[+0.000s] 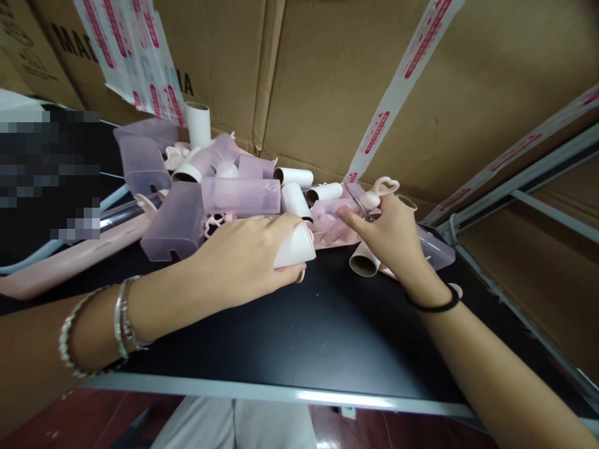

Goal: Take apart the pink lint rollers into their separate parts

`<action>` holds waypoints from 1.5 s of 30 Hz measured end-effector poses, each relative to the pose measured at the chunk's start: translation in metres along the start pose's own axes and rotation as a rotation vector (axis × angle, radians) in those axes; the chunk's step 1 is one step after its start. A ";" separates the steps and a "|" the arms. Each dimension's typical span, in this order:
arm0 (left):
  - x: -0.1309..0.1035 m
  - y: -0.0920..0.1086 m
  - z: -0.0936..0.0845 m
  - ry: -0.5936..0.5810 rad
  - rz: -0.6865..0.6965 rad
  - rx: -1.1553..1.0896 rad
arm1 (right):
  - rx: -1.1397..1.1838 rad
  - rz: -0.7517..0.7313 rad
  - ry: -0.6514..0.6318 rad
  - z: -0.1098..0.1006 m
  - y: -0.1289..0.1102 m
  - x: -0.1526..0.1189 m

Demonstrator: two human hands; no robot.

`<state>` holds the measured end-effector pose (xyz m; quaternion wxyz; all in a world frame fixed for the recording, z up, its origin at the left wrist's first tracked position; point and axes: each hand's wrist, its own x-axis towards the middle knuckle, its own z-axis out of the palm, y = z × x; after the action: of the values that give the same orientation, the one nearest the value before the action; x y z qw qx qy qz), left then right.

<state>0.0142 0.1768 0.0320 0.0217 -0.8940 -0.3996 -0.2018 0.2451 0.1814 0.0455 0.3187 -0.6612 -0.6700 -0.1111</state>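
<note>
My left hand (pixel 248 252) is closed around a white cardboard tube (pixel 296 246), which looks squashed, above the black shelf. My right hand (pixel 395 234) is curled at the right end of a heap of parts. Between its thumb and fingers is a slim metal tool, apparently scissors (pixel 358 201), with blades pointing up and left and handles hidden. Against those fingers sits a pink piece with a heart-shaped loop (pixel 386 186). Below the right hand lies another cardboard tube (pixel 365 260), its open end facing me.
Translucent lilac plastic covers (pixel 241 196), white tubes (pixel 199 125) and small pink parts are heaped along the cardboard box (pixel 318 93) at the back. A long pink strip (pixel 79 252) lies at left. The black shelf (pixel 290 337) has a grey metal front edge (pixel 262 394).
</note>
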 end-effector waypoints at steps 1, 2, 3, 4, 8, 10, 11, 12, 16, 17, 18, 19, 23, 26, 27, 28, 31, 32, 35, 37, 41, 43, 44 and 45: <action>0.000 0.000 0.000 0.002 0.006 -0.004 | 0.008 -0.085 0.014 -0.001 0.001 -0.004; -0.001 0.000 0.001 0.010 0.016 -0.009 | 0.005 -0.191 0.009 -0.003 0.001 -0.009; -0.001 0.000 0.001 0.027 0.030 -0.013 | -0.014 -0.313 -0.019 -0.005 0.001 -0.014; -0.002 -0.001 0.001 0.051 0.043 -0.011 | -0.057 -0.440 -0.070 -0.007 0.001 -0.020; -0.003 -0.002 0.003 0.084 0.081 0.049 | -0.334 -0.766 -0.385 -0.014 -0.004 -0.038; -0.004 -0.002 0.004 0.051 0.097 0.088 | -0.414 -0.781 -0.516 -0.016 -0.008 -0.041; -0.004 -0.003 0.005 0.039 0.104 0.106 | -0.430 -0.759 -0.555 -0.017 -0.010 -0.042; -0.004 -0.003 0.005 0.030 0.112 0.122 | -0.435 -0.724 -0.582 -0.019 -0.012 -0.043; -0.004 -0.003 0.008 0.007 0.134 0.154 | -0.316 -0.586 -0.689 -0.035 -0.016 -0.050; -0.005 -0.003 0.009 0.008 0.141 0.154 | -0.265 -0.565 -0.728 -0.040 -0.017 -0.052; -0.004 -0.004 0.009 0.012 0.145 0.153 | -0.221 -0.550 -0.757 -0.044 -0.017 -0.054; -0.004 -0.004 0.010 0.020 0.148 0.153 | -0.194 -0.536 -0.755 -0.048 -0.017 -0.055; -0.003 -0.005 0.013 0.067 0.160 0.181 | -0.214 -0.485 -0.463 -0.049 -0.018 -0.055; -0.003 -0.006 0.016 0.080 0.165 0.194 | -0.214 -0.525 -0.311 -0.040 -0.019 -0.053; -0.004 -0.007 0.017 0.081 0.165 0.198 | -0.215 -0.545 -0.290 -0.038 -0.019 -0.053; -0.004 -0.007 0.017 0.083 0.163 0.204 | -0.222 -0.561 -0.271 -0.035 -0.020 -0.053; -0.006 -0.007 0.017 0.075 0.154 0.225 | -0.267 -0.581 -0.220 -0.031 -0.023 -0.056; -0.006 -0.007 0.016 0.057 0.153 0.224 | -0.281 -0.585 -0.212 -0.031 -0.025 -0.058; -0.006 -0.006 0.014 0.011 0.157 0.215 | -0.328 -0.577 -0.189 -0.033 -0.030 -0.063; -0.005 -0.006 0.013 0.008 0.160 0.220 | -0.375 -0.557 -0.168 -0.034 -0.034 -0.066; -0.005 -0.003 0.011 0.000 0.165 0.236 | -0.473 -0.563 -0.113 -0.033 -0.037 -0.067; -0.006 -0.001 0.011 -0.008 0.174 0.228 | -0.516 -0.580 -0.086 -0.031 -0.036 -0.066; -0.007 0.000 0.010 -0.013 0.180 0.223 | -0.530 -0.583 -0.074 -0.030 -0.034 -0.065; -0.008 0.002 0.010 -0.018 0.185 0.220 | -0.539 -0.579 -0.062 -0.030 -0.033 -0.064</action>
<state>0.0142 0.1724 0.0205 0.1346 -0.9210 -0.3352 -0.1457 0.2172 0.1091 0.0407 0.0690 -0.5081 -0.7848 -0.3481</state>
